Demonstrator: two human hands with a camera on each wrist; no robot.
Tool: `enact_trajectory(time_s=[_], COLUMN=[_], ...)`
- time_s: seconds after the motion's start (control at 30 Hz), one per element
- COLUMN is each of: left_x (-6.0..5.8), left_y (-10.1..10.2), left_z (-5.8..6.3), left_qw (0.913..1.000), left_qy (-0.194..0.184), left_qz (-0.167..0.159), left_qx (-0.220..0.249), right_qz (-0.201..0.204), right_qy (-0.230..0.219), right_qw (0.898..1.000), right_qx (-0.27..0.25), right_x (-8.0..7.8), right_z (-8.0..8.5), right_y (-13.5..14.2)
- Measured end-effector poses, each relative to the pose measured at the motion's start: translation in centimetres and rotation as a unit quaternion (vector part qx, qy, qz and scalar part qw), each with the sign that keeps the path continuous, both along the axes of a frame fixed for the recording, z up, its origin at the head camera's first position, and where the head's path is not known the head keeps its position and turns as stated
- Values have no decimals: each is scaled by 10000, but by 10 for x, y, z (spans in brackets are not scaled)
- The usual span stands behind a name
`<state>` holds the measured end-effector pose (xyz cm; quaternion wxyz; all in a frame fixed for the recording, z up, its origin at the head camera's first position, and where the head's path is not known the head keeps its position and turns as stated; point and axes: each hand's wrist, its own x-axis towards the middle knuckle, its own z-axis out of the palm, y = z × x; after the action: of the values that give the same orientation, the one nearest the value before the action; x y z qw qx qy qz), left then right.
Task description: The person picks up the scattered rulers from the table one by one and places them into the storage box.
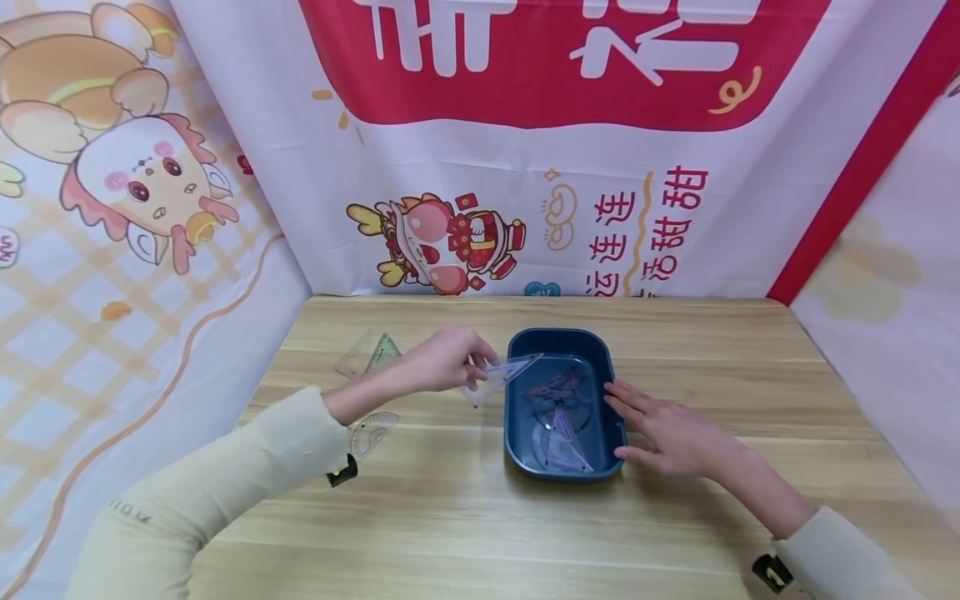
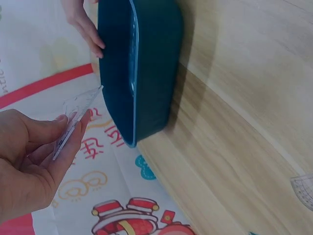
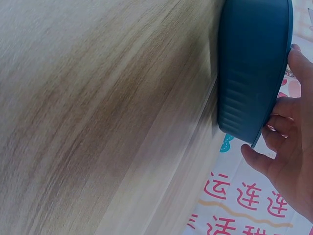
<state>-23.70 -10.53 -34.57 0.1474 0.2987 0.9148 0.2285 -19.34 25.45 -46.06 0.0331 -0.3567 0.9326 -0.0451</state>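
My left hand [image 1: 444,360] pinches a clear set square [image 1: 512,367] between thumb and fingers, at the left rim of a dark blue bin [image 1: 513,433]. In the left wrist view the set square [image 2: 76,115] is tilted, one corner overlapping the bin's rim. Inside the bin lie several clear pieces, among them a set square [image 1: 564,429] with purple marks. My right hand [image 1: 678,435] rests on the bin's right rim with its fingers extended; the right wrist view shows its fingertips [image 3: 295,48] along that edge.
On the table's left side lie a green set square [image 1: 382,348], a clear triangular piece [image 1: 351,360] partly behind the left forearm, and a clear protractor [image 1: 373,433]. Printed cloth [image 1: 292,125] hangs behind the wooden table [image 1: 697,333] and along its left side.
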Motion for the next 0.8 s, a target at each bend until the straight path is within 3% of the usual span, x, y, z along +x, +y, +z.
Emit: enact_trajectory(time_s=[0.3,0.57,0.8], left_x=[3,6,11], left_y=[23,43,57], left_z=[-1,-7,-13], left_qw=[9989,9955,9927], left_qy=[-108,190,-16], left_qz=[-361,-819,-1129], left_qx=[-265,-440,-413], right_qz=[-32,-15,80], right_qy=[-25,44,197], right_qw=[10000,10000,9997], right_qx=[7,-15,-68], right_x=[0,-1,-2], right_z=[0,-2,-6], right_y=[1,3,5])
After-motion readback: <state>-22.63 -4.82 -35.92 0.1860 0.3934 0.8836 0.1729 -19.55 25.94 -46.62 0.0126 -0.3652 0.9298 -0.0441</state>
